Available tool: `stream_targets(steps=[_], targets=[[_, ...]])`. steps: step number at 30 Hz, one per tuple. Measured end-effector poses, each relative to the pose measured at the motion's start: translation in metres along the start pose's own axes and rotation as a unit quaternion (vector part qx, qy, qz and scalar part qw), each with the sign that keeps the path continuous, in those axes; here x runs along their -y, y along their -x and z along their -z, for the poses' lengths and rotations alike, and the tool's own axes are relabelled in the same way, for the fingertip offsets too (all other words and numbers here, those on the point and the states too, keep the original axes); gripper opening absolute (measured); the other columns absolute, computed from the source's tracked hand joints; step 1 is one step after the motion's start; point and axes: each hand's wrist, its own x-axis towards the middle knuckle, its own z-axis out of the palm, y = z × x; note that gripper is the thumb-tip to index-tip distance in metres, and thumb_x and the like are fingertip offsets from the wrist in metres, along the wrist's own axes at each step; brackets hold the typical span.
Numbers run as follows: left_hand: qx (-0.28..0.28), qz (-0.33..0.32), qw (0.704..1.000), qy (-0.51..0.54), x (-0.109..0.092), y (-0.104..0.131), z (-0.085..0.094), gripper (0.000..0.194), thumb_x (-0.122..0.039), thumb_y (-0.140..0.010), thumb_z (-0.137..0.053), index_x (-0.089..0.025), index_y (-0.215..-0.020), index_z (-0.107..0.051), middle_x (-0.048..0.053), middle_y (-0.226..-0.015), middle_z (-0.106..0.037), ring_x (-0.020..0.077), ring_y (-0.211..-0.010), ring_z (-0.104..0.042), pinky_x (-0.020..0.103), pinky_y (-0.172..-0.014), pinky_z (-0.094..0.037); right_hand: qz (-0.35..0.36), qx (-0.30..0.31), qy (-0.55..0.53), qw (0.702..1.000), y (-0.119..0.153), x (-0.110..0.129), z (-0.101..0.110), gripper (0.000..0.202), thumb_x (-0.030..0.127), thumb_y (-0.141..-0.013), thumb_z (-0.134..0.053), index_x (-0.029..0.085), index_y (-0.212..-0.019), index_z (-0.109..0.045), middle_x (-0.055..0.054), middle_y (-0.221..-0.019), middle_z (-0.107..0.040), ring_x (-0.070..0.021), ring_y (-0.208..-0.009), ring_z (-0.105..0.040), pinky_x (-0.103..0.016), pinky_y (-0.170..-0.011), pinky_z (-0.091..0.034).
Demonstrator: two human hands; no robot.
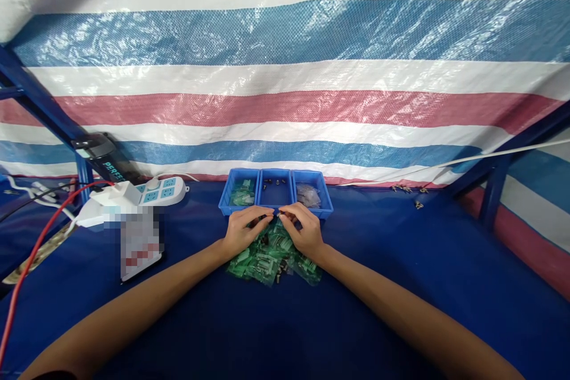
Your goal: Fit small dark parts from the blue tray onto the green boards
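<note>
My left hand (246,229) and my right hand (304,230) nearly meet above a pile of small green plastic bags (262,261), just in front of three blue bins. Both hands have thumb and fingers pinched together; whatever lies between the fingertips is too small to make out. Small dark metal parts (279,273) lie among the bags. The left bin (226,196) holds green bags, the middle bin (276,195) has a few small dark pieces, and the right bin (327,199) contains clear bags.
On the left are a power strip (174,191), white plugs, a red cable (33,255), a dark bottle (104,157) and a partly blurred phone-like object (141,243). Small metal parts (418,205) lie at the back right. A striped sheet (285,77) hangs behind.
</note>
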Motion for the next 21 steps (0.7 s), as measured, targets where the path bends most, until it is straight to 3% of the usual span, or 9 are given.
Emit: stream_targets(steps=[5, 12, 21], targets=[[-0.007, 0.027, 1.000, 0.007, 0.0035, 0.0032, -0.0019, 0.016, -0.019, -0.083, -0.061, -0.017, -0.099, -0.061, 0.001, -0.075, -0.067, 0.0046, -0.043, -0.045, 0.018, -0.047, -0.044, 0.003, 0.004, -0.002, 1.000, -0.0004, 0.0001, -0.0002, 0.016, 0.025, -0.090, -0.052, 0.018, -0.100, -0.061, -0.005, -0.076, -0.060, -0.0144, -0.062, -0.058, -0.026, -0.053, -0.050], [0.002, 0.034, 0.999, 0.025, 0.0060, 0.0055, -0.0028, 0.016, -0.018, -0.084, -0.055, -0.018, -0.100, -0.056, -0.003, -0.066, -0.058, 0.0046, -0.042, -0.044, 0.018, -0.047, -0.042, -0.004, 0.006, 0.003, 1.000, -0.0005, 0.0021, 0.0001, 0.016, 0.027, -0.090, -0.051, 0.019, -0.099, -0.061, -0.005, -0.076, -0.060, -0.0140, -0.060, -0.057, -0.026, -0.052, -0.050], [0.015, 0.011, 0.999, 0.027, 0.0088, 0.0048, -0.0012, 0.019, -0.011, -0.084, -0.049, -0.018, -0.101, -0.052, 0.000, -0.076, -0.053, 0.0068, -0.052, -0.049, 0.020, -0.050, -0.043, 0.008, 0.010, -0.005, 1.000, 0.0002, -0.0003, -0.0005, 0.014, 0.022, -0.089, -0.053, 0.017, -0.100, -0.061, -0.005, -0.076, -0.059, -0.0132, -0.059, -0.057, -0.025, -0.051, -0.048]])
